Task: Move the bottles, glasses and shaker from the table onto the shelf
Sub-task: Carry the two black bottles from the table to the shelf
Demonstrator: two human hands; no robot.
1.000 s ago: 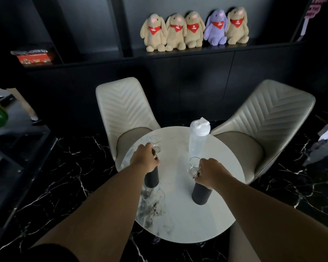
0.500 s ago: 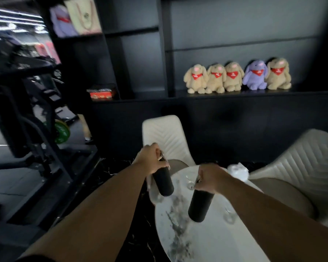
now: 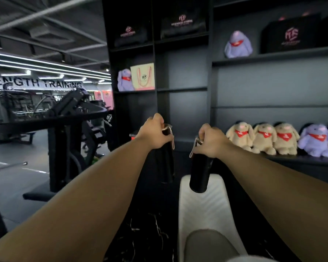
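My left hand (image 3: 154,132) grips the top of a black bottle (image 3: 164,165) that hangs below it, with a metal loop at its cap. My right hand (image 3: 211,140) holds a second black bottle (image 3: 199,173) by its top, also with a metal loop. Both bottles are in the air in front of the dark shelf unit (image 3: 182,89). The table, the glasses and the shaker are out of view.
A cream chair (image 3: 203,208) stands right below the right bottle. Plush rabbits (image 3: 263,138) line the low shelf at right. Bags and more plush toys fill the upper compartments. A black gym machine (image 3: 68,118) stands at left. The floor is dark marble.
Both hands lifted the two black bottles off the round table and carried them up toward the shelf. The view rose, and the table dropped out of sight.
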